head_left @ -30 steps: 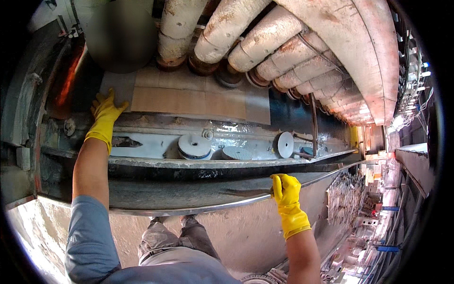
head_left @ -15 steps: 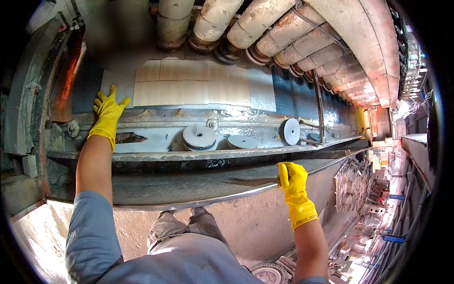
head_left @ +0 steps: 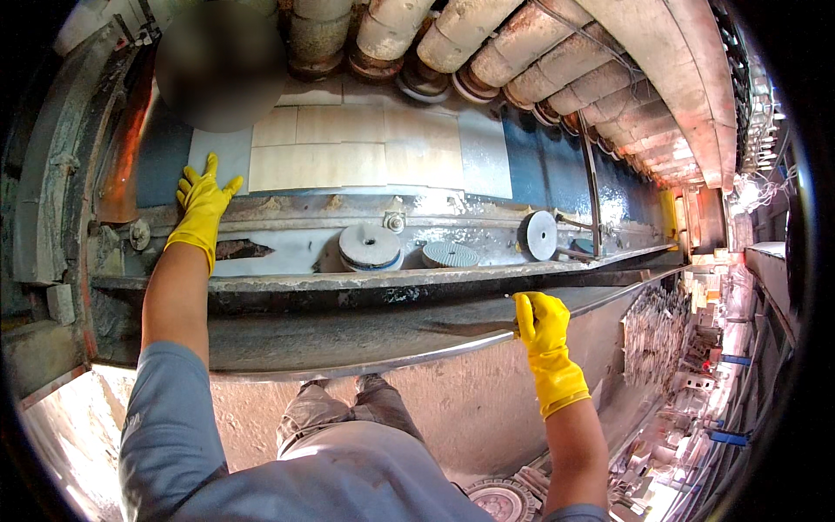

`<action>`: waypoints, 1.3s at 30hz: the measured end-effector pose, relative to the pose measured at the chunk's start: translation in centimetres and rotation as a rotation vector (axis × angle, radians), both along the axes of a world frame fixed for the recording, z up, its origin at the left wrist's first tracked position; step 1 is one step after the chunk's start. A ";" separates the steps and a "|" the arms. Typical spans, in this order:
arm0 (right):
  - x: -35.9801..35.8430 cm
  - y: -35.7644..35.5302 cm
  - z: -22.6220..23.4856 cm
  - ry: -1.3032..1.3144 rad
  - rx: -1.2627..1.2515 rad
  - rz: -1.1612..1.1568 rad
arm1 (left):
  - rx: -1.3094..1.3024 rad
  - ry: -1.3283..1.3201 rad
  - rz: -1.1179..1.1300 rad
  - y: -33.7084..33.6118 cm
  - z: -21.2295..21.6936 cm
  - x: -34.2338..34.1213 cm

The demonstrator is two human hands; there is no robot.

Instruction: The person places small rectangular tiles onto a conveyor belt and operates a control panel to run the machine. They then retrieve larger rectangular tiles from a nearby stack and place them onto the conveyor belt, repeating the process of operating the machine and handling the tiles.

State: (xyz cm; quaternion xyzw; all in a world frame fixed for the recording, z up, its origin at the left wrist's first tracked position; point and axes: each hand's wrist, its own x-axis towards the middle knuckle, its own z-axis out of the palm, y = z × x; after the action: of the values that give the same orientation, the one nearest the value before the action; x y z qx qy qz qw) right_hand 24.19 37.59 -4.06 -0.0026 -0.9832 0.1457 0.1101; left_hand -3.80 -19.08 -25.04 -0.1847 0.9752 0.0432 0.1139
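Both my hands wear yellow rubber gloves. My left hand (head_left: pixel 203 204) reaches across the machine, fingers spread flat at the near left corner of the pale stone slab (head_left: pixel 365 152) lying on the wet blue belt (head_left: pixel 557 165). Down at the front, my right hand (head_left: pixel 539 326) curls over the edge of the long dark metal guard rail (head_left: pixel 348 335). Between my hands, round grey grinding discs (head_left: pixel 370 246) rest on the wet metal ledge, one of them (head_left: pixel 539 235) standing on its edge.
A row of large dusty cylindrical heads (head_left: pixel 557 65) hangs over the belt and runs off to the right. A rusty curved frame (head_left: pixel 61 191) closes the left end. Below me are a dusty floor (head_left: pixel 452 409) and my knees; racks and clutter (head_left: pixel 670 348) stand at right.
My view has tipped so more of the slab shows. My left hand slid a little further forward onto the slab's corner. My right hand kept its grip on the rail.
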 end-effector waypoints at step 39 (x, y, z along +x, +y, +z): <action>-0.5 0.2 0.3 -0.093 -0.044 -0.073 | 0.079 -0.082 0.025 -0.4 -0.1 -1.0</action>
State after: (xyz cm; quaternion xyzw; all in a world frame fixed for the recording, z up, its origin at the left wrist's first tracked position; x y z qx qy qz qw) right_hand 23.74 37.77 -3.79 -0.0476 -0.9831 0.1627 0.0693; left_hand -4.81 -19.43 -25.17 -0.1940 0.9649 0.0755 0.1603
